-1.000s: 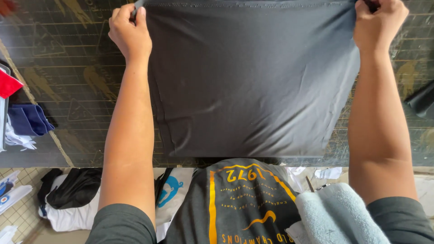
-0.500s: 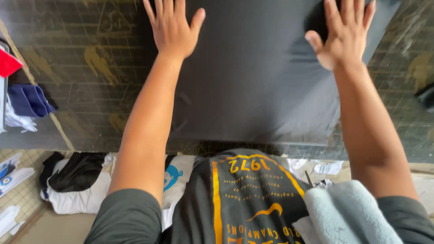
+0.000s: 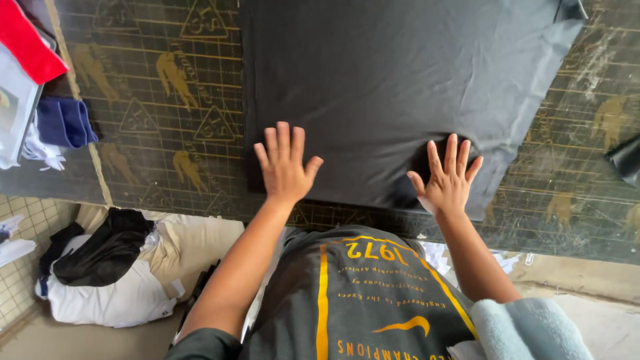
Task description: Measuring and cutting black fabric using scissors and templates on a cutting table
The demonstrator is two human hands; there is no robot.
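A large piece of black fabric [image 3: 393, 87] lies spread flat on a dark green gridded cutting mat [image 3: 167, 113]. My left hand [image 3: 285, 165] rests palm down with fingers spread on the fabric's near left edge. My right hand [image 3: 448, 177] presses flat on the near right part of the cloth, fingers apart. Neither hand grips anything. The fabric's far right corner [image 3: 567, 13] is folded over slightly.
Folded red, white and blue cloths [image 3: 40, 100] sit at the table's left end. A black scrap [image 3: 625, 160] lies at the right edge. Below the table, a heap of black and white garments [image 3: 107, 267] lies on the floor.
My hands let go of the far corners of the fabric, then slid flat along it toward me. They now rest at its near edge.
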